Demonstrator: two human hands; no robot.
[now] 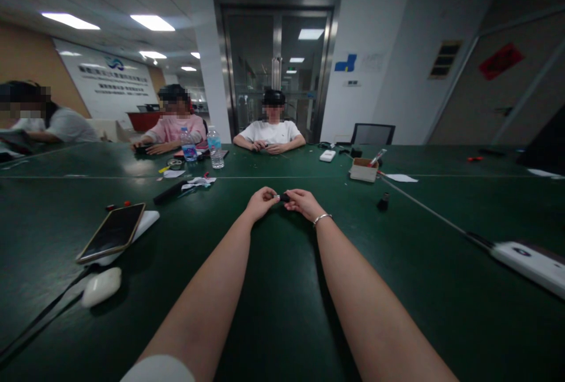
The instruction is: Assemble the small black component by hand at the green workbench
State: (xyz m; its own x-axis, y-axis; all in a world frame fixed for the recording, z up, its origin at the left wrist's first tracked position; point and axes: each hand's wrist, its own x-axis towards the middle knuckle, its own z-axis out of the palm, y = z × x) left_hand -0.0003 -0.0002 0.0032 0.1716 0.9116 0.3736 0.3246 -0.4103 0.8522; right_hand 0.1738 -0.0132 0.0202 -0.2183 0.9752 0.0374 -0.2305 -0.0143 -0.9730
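My left hand [262, 201] and my right hand [303, 203] meet over the green table, fingertips almost together. Between them is a small black piece [285, 198] with a short silvery end [278, 197] on its left side. The right thumb and fingers pinch the black part. At the silvery end, the left thumb and forefinger are closed. Whether these are two parts or one is too small to tell. To the right, a small black block-like object [383, 201] stands apart from both hands.
On the left lie a phone [113, 232] on a white object, a white earbud case [102, 287] and a dark rod-like item [170, 192]. A small box [363, 170] and a white power strip [529, 264] are on the right. Water bottles [215, 148] stand farther off; several people sit across.
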